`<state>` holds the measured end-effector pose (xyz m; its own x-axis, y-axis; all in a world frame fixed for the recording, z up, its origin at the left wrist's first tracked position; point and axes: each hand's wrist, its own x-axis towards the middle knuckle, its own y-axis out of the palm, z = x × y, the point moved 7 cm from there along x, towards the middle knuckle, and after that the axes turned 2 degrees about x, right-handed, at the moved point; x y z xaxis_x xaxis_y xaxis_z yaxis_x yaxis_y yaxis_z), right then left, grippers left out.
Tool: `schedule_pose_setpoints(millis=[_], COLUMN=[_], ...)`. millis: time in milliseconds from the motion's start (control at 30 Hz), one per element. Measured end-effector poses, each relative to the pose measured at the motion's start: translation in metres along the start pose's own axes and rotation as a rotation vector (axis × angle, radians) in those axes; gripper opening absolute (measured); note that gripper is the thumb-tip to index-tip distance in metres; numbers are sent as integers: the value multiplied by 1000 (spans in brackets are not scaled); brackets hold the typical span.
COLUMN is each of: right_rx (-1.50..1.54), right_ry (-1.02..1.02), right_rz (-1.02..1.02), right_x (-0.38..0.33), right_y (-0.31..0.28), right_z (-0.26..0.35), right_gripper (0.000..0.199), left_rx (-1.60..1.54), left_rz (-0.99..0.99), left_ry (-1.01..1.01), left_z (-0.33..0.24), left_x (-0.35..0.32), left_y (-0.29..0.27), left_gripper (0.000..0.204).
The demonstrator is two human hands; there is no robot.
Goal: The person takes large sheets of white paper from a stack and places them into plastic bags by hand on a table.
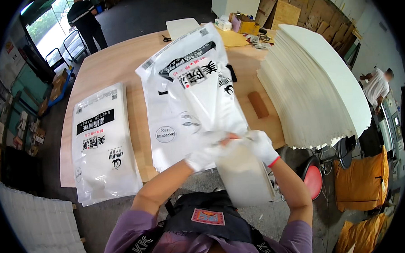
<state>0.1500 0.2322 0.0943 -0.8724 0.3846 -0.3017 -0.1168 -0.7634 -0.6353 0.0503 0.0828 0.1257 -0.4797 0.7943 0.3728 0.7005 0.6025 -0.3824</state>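
Both my hands wear white gloves and meet at the table's near edge. My left hand (207, 150), partly blurred, is closed at the mouth of a printed clear-and-white plastic bag (231, 109), which lies slanted over a pile of similar flat bags (161, 121). My right hand (262, 146), with a red glove cuff, is closed on the upper end of a stack of white paper sheets (245, 176). The sheets hang below the table edge toward my body. Where exactly the fingers grip is hard to make out.
Filled paper packs (106, 153) lie on the left of the wooden table (91, 70). At right rises a tall fanned stack of white paper (307, 85). A brown block (258, 104) lies between. Scissors (166, 38), a yellow box (248, 27) and a red stool (312, 180) are farther out.
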Motion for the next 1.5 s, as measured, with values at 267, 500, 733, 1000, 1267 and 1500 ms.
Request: schedule_pose_setpoints(millis=[267,500,733,1000,1267,1500], right_rx=[613,-743,-330,-686,-973,-261], right_ry=[-206,-281,-773,-15,-307,26], right_rz=[-183,-339,-803,-430,269,863], right_x=[56,29,-77,-36,-112,-136], right_y=[3,64,77,64,80,109], right_z=[-45,57,52,-177,-79,-135], right_gripper=[26,27,33,25,17,36], left_rx=[98,407,304,1287,711,27], left_rz=[41,231,125,-115,-372,-34], left_ry=[591,410,26,216,-234,-597], left_z=[3,-114,42,83,95,135], left_x=[-67,7,-25,-162,-281,-369], left_y=[-9,47,17,-13,-91,-65], left_gripper=[15,10,16,15,19,33])
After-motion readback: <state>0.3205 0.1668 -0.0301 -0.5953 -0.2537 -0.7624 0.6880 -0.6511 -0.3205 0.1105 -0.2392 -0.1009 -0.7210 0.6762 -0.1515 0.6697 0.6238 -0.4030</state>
